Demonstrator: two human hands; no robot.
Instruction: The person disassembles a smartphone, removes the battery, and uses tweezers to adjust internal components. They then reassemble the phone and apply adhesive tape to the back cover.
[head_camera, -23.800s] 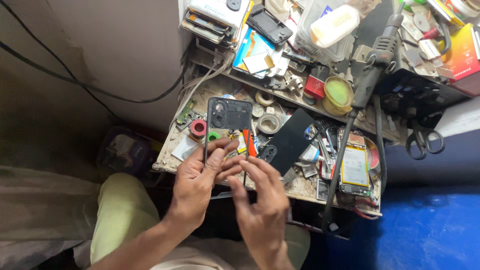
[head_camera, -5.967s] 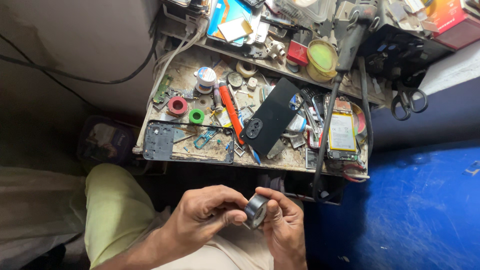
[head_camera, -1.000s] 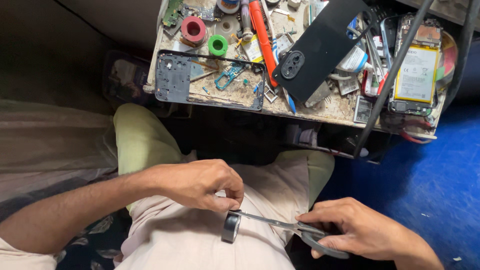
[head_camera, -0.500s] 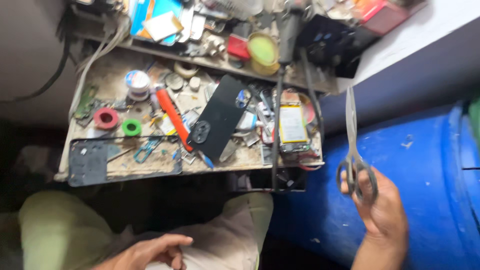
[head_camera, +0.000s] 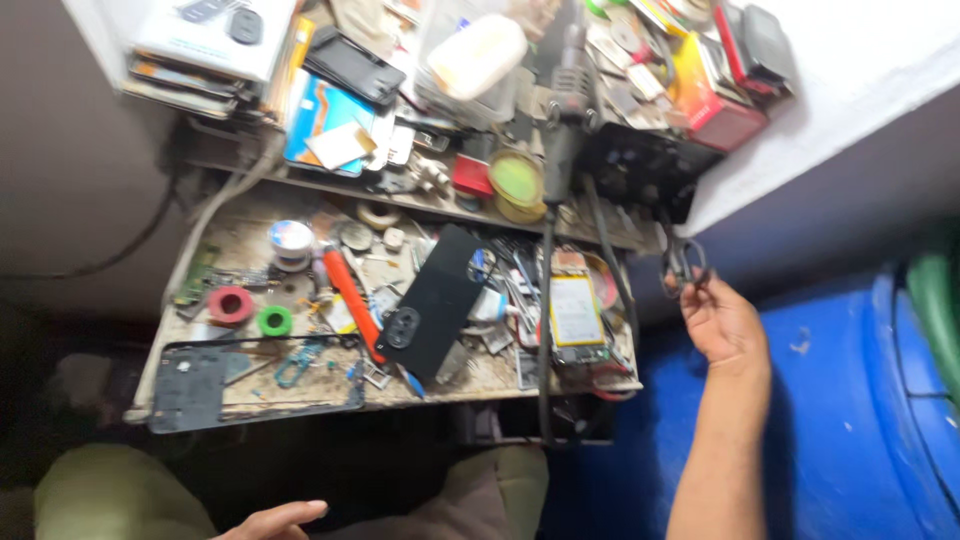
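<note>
I see my right hand (head_camera: 722, 322) at the right of the frame, arm stretched up from the bottom edge, its fingers (head_camera: 694, 292) clenched around the dark handles of the scissors (head_camera: 681, 262). The scissors hang against the dark side of the upper shelf (head_camera: 640, 170), just right of the surface (head_camera: 250, 250); the blades are blurred and I cannot make them out. My left hand (head_camera: 275, 521) lies low at the bottom centre-left, fingers released and grasping nothing, resting by my knee.

The surface fills the middle of the frame: a worn, dusty work board crowded with small parts. On its lower left edge lies a dark phone frame (head_camera: 255, 385). Near it sit a red tape roll (head_camera: 231, 305) and a green tape roll (head_camera: 274, 320), side by side. A red-handled tool (head_camera: 352, 300) lies slanted beside a black phone back cover (head_camera: 432, 300) at centre. To the right rests a yellow battery (head_camera: 574, 312), with a black cable (head_camera: 546, 330) running down across the surface's front edge.

Above, the shelf carries a white bottle (head_camera: 477, 55), a round green lid (head_camera: 515, 180), stacked boxes (head_camera: 205, 45) in the upper left, and a red box (head_camera: 715, 100) in the upper right. A pale wall takes the upper right corner, and a blue barrel (head_camera: 860, 420) stands at the lower right.
</note>
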